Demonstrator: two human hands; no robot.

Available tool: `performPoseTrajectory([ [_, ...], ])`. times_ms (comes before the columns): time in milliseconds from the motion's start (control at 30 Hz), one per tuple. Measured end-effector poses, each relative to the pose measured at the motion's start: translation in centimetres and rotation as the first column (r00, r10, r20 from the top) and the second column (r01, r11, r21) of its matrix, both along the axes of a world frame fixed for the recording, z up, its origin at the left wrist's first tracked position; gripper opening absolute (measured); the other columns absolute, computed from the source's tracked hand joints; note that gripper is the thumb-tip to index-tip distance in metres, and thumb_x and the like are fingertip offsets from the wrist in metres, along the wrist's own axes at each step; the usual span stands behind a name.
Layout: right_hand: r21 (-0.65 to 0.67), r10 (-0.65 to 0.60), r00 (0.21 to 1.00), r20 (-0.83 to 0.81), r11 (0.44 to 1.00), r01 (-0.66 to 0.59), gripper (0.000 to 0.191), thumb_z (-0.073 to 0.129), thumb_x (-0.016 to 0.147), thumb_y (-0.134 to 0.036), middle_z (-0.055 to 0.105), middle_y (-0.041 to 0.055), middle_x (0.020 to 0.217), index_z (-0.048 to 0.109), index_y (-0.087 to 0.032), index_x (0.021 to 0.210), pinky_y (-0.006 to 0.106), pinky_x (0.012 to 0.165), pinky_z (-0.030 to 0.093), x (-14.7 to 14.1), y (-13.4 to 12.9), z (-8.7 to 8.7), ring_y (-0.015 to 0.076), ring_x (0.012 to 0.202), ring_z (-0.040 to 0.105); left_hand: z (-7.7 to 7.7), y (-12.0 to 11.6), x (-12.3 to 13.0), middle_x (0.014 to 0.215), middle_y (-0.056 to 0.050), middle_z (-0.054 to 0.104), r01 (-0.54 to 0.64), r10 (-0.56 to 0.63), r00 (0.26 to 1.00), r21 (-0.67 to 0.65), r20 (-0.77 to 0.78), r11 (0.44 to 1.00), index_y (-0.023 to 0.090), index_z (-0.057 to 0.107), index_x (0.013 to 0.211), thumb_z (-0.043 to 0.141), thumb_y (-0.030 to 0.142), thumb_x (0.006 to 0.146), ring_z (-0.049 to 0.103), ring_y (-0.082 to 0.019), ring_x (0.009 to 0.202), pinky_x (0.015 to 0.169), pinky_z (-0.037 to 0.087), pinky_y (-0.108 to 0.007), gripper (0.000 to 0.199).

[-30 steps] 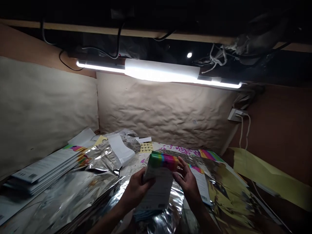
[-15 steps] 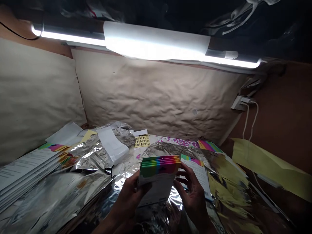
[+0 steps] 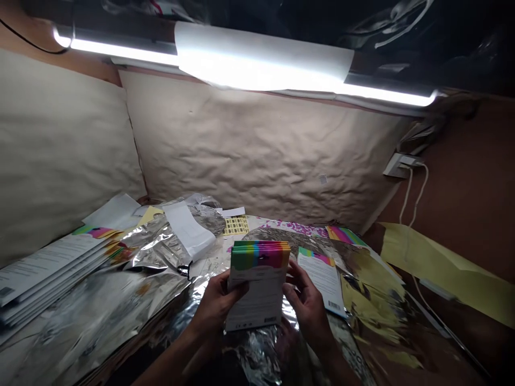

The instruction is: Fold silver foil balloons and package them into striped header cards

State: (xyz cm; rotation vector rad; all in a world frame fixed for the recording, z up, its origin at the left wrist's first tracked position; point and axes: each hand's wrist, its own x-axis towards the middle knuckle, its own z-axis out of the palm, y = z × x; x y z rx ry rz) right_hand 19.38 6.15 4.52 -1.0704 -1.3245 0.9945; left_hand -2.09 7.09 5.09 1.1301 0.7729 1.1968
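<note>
Both my hands grip a stack of white printed card packets [image 3: 259, 284] with rainbow-striped top edges, held upright above crumpled silver foil [image 3: 249, 348]. My left hand [image 3: 217, 305] wraps the stack's left side. The fingers of my right hand [image 3: 308, 305] press on its right edge. Just right of my right hand, a single matching card [image 3: 322, 281] with a barcode and coloured stripe lies on the foil. The stack's lower end hides part of the foil.
A pile of similar packets [image 3: 48, 268] lies at the left beside foil sheets [image 3: 161, 252] and white paper [image 3: 189, 230]. A sheet of small yellow labels [image 3: 236, 225] sits behind. Yellow paper [image 3: 438, 268] hangs at the right, below a wall socket [image 3: 398, 165] with white cables.
The stack has straightened from leaning to upright between my hands. The view has tilted, so the ceiling shows less and the lit tube sits higher.
</note>
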Motion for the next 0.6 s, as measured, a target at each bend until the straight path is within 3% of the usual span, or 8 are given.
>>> performPoseTrajectory([
  [67, -0.040, 0.062, 0.998, -0.028, 0.997, -0.063, 0.054, 0.067, 0.086, -0.043, 0.065, 0.0127, 0.121, 0.053, -0.022, 0.134, 0.040, 0.090, 0.054, -0.3, 0.0, 0.0, 0.0268, 0.106, 0.064, -0.1, -0.2, 0.3, 0.091, -0.008, 0.073, 0.009, -0.009, 1.000, -0.009, 0.020, 1.000, 0.012, 0.068, 0.101, 0.076, 0.030, 0.077, 0.068, -0.023, 0.083, 0.075, 0.052, -0.031, 0.031],
  [233, -0.021, 0.010, 0.999, 0.045, 1.000, -0.009, 0.046, 0.074, 0.080, -0.039, 0.069, 0.0107, 0.115, 0.060, -0.021, 0.121, 0.037, 0.083, 0.056, -0.5, -0.2, 0.0, 0.0268, 0.098, 0.067, 0.2, -1.2, 1.3, 0.102, -0.009, 0.072, -0.073, 0.074, 0.995, -0.020, 0.068, 0.997, 0.016, 0.060, 0.111, 0.076, 0.036, 0.077, 0.068, -0.027, 0.090, 0.076, 0.054, -0.034, 0.042],
  [333, -0.067, 0.063, 0.998, 0.018, 0.996, -0.061, 0.040, 0.074, 0.079, -0.041, 0.071, 0.0103, 0.106, 0.062, -0.019, 0.111, 0.034, 0.075, 0.057, -0.1, 0.2, -0.4, 0.0249, 0.090, 0.068, 0.5, -0.7, 0.6, 0.110, -0.012, 0.070, 0.017, -0.017, 1.000, 0.009, -0.005, 1.000, 0.016, 0.055, 0.116, 0.074, 0.042, 0.077, 0.067, -0.029, 0.098, 0.082, 0.054, -0.038, 0.050],
  [433, -0.248, 0.151, 0.988, 0.047, 0.959, -0.135, 0.042, 0.072, 0.077, -0.049, 0.072, 0.0076, 0.089, 0.064, -0.018, 0.105, 0.029, 0.053, 0.053, 0.6, 0.9, -0.9, 0.0235, 0.074, 0.068, 0.0, 0.7, -1.1, 0.125, -0.017, 0.063, 0.046, -0.047, 0.979, -0.007, -0.201, 0.999, 0.016, 0.041, 0.136, 0.066, 0.051, 0.081, 0.063, -0.031, 0.111, 0.095, 0.050, -0.044, 0.069],
  [500, -0.297, 0.125, 0.976, 0.181, 0.952, -0.067, 0.039, 0.067, 0.080, -0.052, 0.070, 0.0048, 0.075, 0.067, -0.019, 0.101, 0.028, 0.042, 0.047, 1.2, 1.1, -1.1, 0.0214, 0.058, 0.065, -1.3, 1.7, -2.2, 0.138, -0.020, 0.052, -0.091, 0.112, 0.880, 0.069, -0.461, 0.993, 0.016, 0.027, 0.148, 0.066, 0.052, 0.079, 0.056, -0.034, 0.123, 0.104, 0.043, -0.050, 0.087],
  [533, -0.261, 0.073, 0.960, 0.269, 0.965, 0.000, 0.036, 0.064, 0.082, -0.052, 0.069, 0.0040, 0.072, 0.069, -0.020, 0.100, 0.029, 0.043, 0.047, 1.6, 1.2, -1.1, 0.0206, 0.054, 0.063, -2.2, 2.2, -2.6, 0.143, -0.020, 0.047, -0.150, 0.223, 0.782, 0.171, -0.582, 0.974, 0.016, 0.025, 0.150, 0.068, 0.050, 0.076, 0.051, -0.035, 0.128, 0.107, 0.040, -0.053, 0.092],
  [600, -0.108, -0.067, 0.909, 0.412, 0.987, 0.122, 0.032, 0.061, 0.084, -0.049, 0.071, 0.0044, 0.075, 0.072, -0.022, 0.098, 0.034, 0.053, 0.052, 2.6, 1.5, -0.7, 0.0211, 0.057, 0.064, -4.2, 2.9, -3.1, 0.147, -0.016, 0.045, -0.101, 0.356, 0.612, 0.376, -0.706, 0.921, 0.019, 0.035, 0.148, 0.066, 0.048, 0.078, 0.044, -0.035, 0.135, 0.112, 0.035, -0.054, 0.082],
])
